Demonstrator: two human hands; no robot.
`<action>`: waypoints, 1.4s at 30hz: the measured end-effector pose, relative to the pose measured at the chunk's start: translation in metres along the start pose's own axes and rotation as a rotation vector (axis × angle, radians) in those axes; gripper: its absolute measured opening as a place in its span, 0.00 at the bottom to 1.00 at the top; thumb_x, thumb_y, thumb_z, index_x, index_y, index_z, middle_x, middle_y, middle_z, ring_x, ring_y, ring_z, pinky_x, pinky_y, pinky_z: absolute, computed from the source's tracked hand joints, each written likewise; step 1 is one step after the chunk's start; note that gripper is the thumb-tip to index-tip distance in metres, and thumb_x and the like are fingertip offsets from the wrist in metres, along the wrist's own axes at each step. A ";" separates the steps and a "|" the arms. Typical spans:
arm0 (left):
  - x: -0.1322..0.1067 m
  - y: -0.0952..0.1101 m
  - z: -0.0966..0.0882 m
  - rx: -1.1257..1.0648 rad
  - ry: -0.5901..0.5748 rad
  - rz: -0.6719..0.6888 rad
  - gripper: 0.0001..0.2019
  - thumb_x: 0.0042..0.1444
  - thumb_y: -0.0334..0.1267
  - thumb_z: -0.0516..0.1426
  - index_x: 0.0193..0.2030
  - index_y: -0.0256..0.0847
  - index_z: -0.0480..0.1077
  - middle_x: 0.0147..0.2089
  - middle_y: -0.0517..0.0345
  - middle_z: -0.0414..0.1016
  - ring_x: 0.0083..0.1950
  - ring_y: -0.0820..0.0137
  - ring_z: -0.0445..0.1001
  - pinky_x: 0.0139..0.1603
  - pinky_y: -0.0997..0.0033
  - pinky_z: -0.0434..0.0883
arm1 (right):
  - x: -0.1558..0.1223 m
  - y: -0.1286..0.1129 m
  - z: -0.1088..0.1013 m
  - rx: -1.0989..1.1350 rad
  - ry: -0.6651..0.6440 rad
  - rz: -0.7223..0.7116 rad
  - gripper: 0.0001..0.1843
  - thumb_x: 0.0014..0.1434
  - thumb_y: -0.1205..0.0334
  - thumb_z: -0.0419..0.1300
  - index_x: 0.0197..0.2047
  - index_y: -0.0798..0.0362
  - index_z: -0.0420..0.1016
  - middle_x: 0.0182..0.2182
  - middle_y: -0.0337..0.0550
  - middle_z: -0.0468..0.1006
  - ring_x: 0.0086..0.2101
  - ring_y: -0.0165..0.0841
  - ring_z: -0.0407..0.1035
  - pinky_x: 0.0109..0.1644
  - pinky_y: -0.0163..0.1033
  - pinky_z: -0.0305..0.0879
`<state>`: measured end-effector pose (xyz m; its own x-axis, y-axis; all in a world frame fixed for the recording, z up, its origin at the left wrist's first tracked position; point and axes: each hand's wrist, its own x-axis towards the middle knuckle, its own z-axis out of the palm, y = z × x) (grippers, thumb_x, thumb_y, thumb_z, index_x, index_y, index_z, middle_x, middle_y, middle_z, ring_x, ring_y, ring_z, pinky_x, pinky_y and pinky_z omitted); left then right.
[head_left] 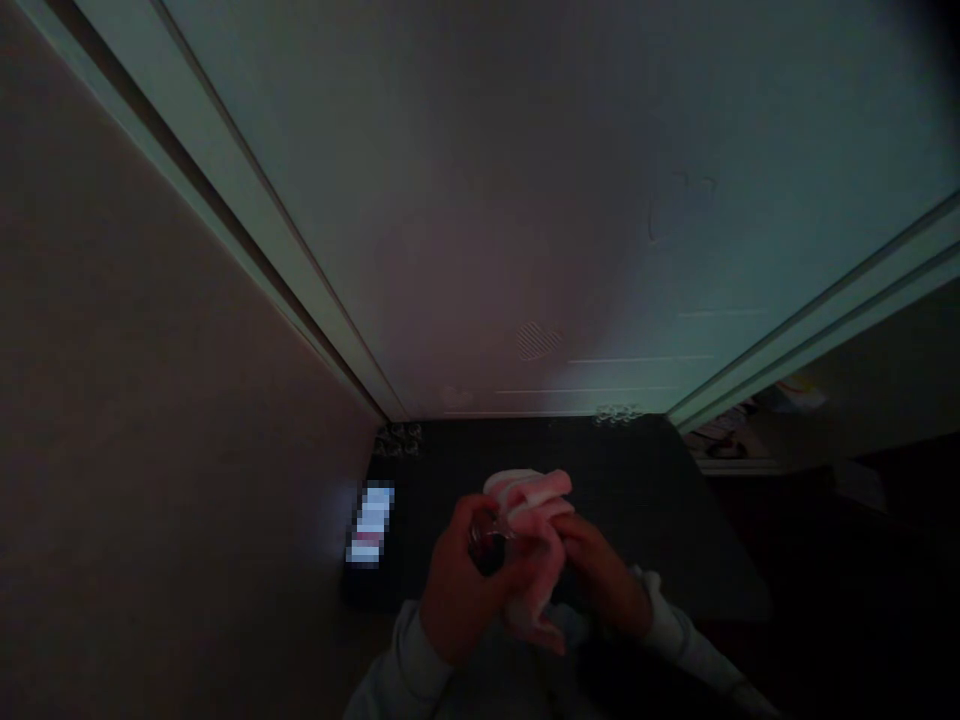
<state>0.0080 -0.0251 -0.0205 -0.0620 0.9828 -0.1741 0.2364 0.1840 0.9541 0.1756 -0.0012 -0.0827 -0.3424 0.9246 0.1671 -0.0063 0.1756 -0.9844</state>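
Over the dark tabletop's [637,480] near edge, the left hand [457,590] curls around a small dark glassy object [487,540] while the right hand [600,580] pinches a pink cloth [532,500] against it, and in this dim light the smooth object could well slip through the cloth.

A pale-pink folded cloth [529,520] and a small dark glossy object [486,542] show against the matte black desk [652,500]. At its left edge, a small glowing screen [370,524] carries white, blue and red bands.
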 end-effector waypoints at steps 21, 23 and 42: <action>-0.006 0.000 0.005 0.215 -0.153 0.167 0.13 0.56 0.38 0.54 0.48 0.41 0.63 0.39 0.55 0.74 0.36 0.67 0.72 0.37 0.70 0.67 | 0.013 -0.023 0.016 0.134 0.045 0.182 0.17 0.57 0.48 0.55 0.41 0.53 0.68 0.31 0.41 0.71 0.29 0.32 0.65 0.32 0.35 0.65; -0.007 -0.003 0.006 0.260 -0.146 0.197 0.15 0.55 0.37 0.54 0.50 0.40 0.63 0.42 0.52 0.74 0.38 0.64 0.73 0.39 0.68 0.68 | 0.012 -0.021 0.019 0.174 0.057 0.176 0.17 0.59 0.49 0.51 0.44 0.52 0.66 0.32 0.41 0.71 0.30 0.32 0.66 0.34 0.35 0.66; -0.012 -0.008 0.000 0.238 -0.261 0.185 0.15 0.55 0.41 0.55 0.48 0.39 0.67 0.42 0.50 0.75 0.41 0.62 0.73 0.43 0.66 0.67 | 0.016 -0.025 0.011 0.136 0.014 0.121 0.16 0.53 0.48 0.58 0.36 0.53 0.69 0.25 0.36 0.67 0.23 0.28 0.59 0.26 0.32 0.60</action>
<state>0.0064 -0.0380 -0.0259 0.2435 0.9657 -0.0901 0.4409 -0.0275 0.8971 0.1604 0.0057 -0.0564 -0.3351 0.9410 0.0469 -0.0933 0.0164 -0.9955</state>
